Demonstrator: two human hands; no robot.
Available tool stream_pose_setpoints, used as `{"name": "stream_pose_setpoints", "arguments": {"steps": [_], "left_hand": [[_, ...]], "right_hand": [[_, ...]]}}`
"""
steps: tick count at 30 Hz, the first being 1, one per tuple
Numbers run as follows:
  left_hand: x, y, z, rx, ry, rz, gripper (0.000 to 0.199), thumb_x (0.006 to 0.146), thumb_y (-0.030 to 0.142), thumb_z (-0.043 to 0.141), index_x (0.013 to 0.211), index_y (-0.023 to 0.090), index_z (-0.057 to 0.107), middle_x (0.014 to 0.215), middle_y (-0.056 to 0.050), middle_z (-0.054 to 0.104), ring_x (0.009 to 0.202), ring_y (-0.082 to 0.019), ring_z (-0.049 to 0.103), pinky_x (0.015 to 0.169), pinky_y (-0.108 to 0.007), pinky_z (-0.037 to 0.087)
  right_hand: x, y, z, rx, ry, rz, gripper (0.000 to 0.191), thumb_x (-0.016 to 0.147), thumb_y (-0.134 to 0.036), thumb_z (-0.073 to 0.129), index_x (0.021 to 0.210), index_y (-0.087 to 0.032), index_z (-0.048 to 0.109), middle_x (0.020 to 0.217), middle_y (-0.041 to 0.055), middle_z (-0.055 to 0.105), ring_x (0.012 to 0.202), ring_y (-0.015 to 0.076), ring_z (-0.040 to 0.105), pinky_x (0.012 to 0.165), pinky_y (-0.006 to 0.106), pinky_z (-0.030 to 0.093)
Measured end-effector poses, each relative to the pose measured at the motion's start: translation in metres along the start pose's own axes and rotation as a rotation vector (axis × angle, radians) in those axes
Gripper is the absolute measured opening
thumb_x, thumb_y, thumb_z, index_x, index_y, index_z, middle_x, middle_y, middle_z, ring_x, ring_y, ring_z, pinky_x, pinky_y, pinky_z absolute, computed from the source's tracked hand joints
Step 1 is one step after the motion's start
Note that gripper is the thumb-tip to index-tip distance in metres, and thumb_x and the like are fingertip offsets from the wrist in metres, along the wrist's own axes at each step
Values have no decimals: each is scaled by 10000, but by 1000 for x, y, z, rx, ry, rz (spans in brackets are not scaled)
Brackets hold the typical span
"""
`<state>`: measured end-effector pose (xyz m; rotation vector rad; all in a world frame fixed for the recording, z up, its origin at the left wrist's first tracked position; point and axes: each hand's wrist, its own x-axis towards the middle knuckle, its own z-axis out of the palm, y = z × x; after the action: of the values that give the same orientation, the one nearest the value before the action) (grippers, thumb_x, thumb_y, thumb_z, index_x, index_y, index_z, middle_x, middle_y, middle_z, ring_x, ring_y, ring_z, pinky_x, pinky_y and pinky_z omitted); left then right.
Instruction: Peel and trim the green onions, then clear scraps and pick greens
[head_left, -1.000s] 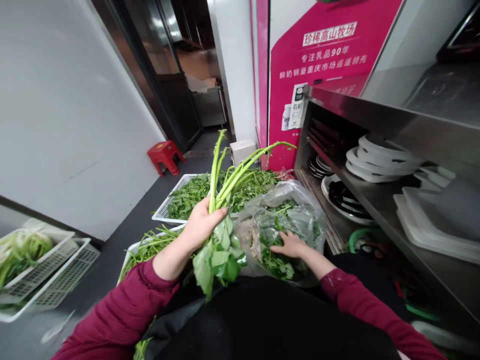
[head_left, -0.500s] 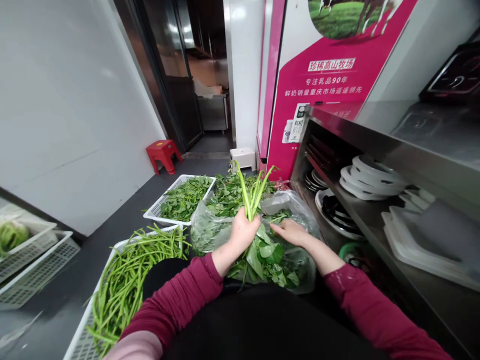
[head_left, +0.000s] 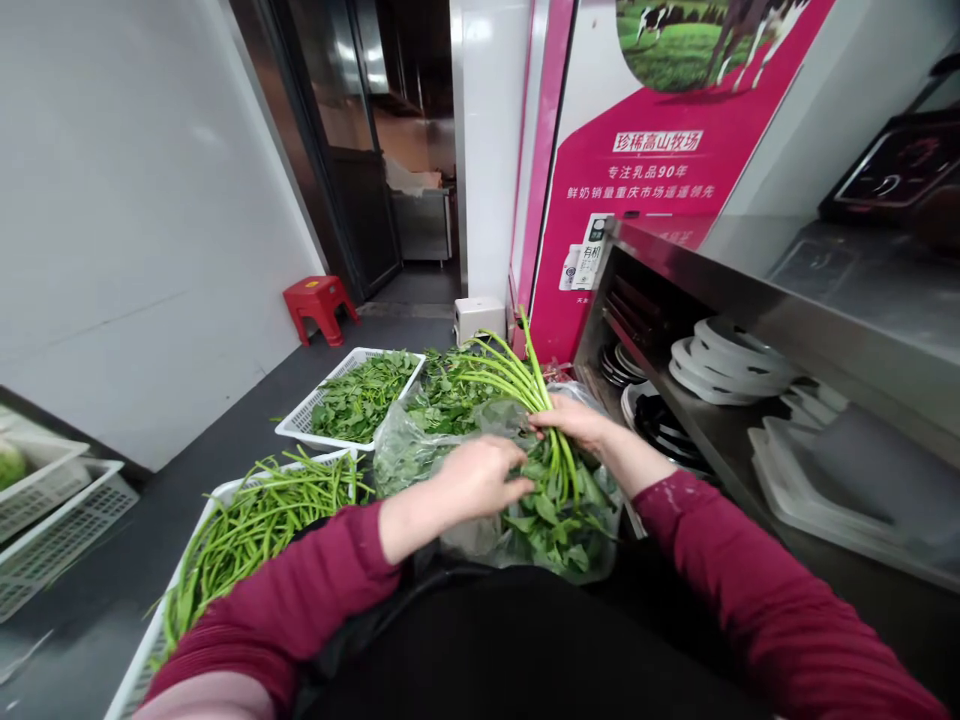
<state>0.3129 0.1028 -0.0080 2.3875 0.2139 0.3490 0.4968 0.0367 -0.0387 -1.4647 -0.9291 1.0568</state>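
My right hand is closed around a bunch of long green stems, which fan up and to the left above the fist. Broad leaves hang below it over a clear plastic bag. Just left of the bunch, my left hand is open, thumb and fingers apart, with nothing visible in it. A white basket at my left is heaped with bare green stems. Farther off, another white basket holds leafy greens.
A steel shelf with stacked white plates runs along the right. A red stool and a white stool stand ahead near a doorway. Further white baskets sit at the far left.
The left hand has let go of its upright stems and moved slightly left and down, its fingers now apart. The right hand has moved up and now grips a stem bunch.
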Motion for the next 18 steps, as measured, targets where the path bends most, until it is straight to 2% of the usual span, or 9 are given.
{"name": "stream_pose_setpoints", "arguments": {"steps": [2, 4, 5, 7, 9, 11, 13, 16, 18], "left_hand": [[1, 8, -38, 268, 67, 181, 497, 724, 322, 612, 1180, 146, 523, 1276, -160, 490, 1234, -325, 377, 1008, -468, 270], [10, 11, -70, 323, 24, 225, 617, 663, 330, 665, 1231, 166, 487, 1339, -132, 442, 1283, -317, 321, 1013, -455, 257], [15, 9, -81, 284, -29, 189, 635, 599, 337, 708, 1185, 168, 529, 1274, -120, 509, 1236, -313, 389, 986, -422, 303], [21, 2, -95, 153, -193, 38, 533, 486, 297, 756, 989, 168, 635, 982, -72, 658, 992, -275, 574, 850, -332, 419], [16, -8, -97, -15, -366, -140, 362, 459, 230, 748, 804, 171, 655, 733, -16, 666, 741, -216, 618, 686, -274, 462], [-1, -15, -90, -246, -508, -278, 265, 514, 201, 717, 765, 167, 638, 714, -9, 663, 699, -193, 615, 649, -266, 470], [-22, -19, -80, -530, -580, -366, 226, 592, 219, 695, 791, 154, 611, 733, -24, 666, 713, -183, 622, 685, -285, 480], [-48, -22, -66, -859, -503, -449, 216, 707, 288, 658, 815, 156, 526, 571, 17, 589, 501, -130, 573, 602, -299, 487], [-57, -25, -63, -961, -390, -470, 248, 749, 332, 639, 829, 170, 469, 507, 56, 520, 379, -88, 487, 490, -259, 457]], "right_hand": [[-4, -21, -10, -235, -215, -28, 170, 565, -251, 660, 680, -164, 570, 572, -40, 564, 505, 103, 483, 533, 243, 406], [-7, -45, -10, -466, -387, -77, 136, 548, -198, 651, 667, -161, 597, 583, -51, 573, 520, 97, 472, 535, 228, 390], [-8, -57, -6, -560, -448, -103, 126, 543, -173, 640, 663, -159, 607, 583, -58, 575, 523, 93, 466, 533, 218, 381], [-9, -76, 5, -676, -522, -157, 128, 544, -142, 613, 672, -154, 621, 574, -73, 567, 513, 79, 447, 519, 201, 359], [-9, -86, 15, -722, -562, -207, 139, 554, -129, 587, 685, -148, 630, 567, -82, 555, 510, 68, 434, 511, 187, 342], [-8, -88, 21, -726, -593, -241, 139, 574, -135, 576, 700, -139, 635, 579, -79, 555, 524, 67, 443, 519, 183, 346], [-7, -85, 23, -704, -611, -257, 142, 606, -172, 588, 730, -130, 643, 615, -60, 576, 557, 80, 480, 549, 192, 375], [-7, -79, 18, -631, -577, -321, 281, 649, -286, 635, 886, -139, 662, 773, -14, 638, 693, 124, 564, 663, 238, 437], [-10, -73, 9, -597, -425, -432, 477, 623, -346, 688, 1065, -178, 629, 973, 18, 638, 863, 161, 581, 783, 276, 440]]}}
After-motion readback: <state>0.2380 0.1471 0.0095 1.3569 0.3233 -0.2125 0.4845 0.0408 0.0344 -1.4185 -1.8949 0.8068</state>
